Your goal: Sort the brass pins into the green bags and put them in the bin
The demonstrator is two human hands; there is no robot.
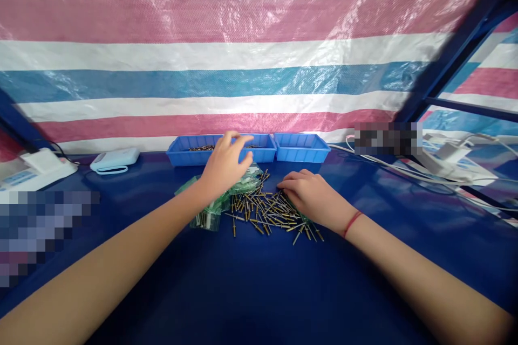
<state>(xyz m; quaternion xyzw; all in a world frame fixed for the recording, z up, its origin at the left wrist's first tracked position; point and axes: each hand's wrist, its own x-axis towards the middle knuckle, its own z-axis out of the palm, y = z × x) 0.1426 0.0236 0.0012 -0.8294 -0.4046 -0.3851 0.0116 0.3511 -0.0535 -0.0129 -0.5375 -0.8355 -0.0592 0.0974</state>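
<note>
On the dark blue surface (259, 285), loose rivets (265, 210) were strewn beside green plastic (220, 205); two blue bins (263, 156) and a pale-blue device (117, 159) were placed farther back.

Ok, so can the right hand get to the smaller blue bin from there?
Probably yes: the right hand is just in front of the smaller blue bin, nothing seems to stand between them, and the bin's top looks open.

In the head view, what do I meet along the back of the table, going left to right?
White power strip → pale blue device → longer blue bin → shorter blue bin → right-hand power strip.
</note>
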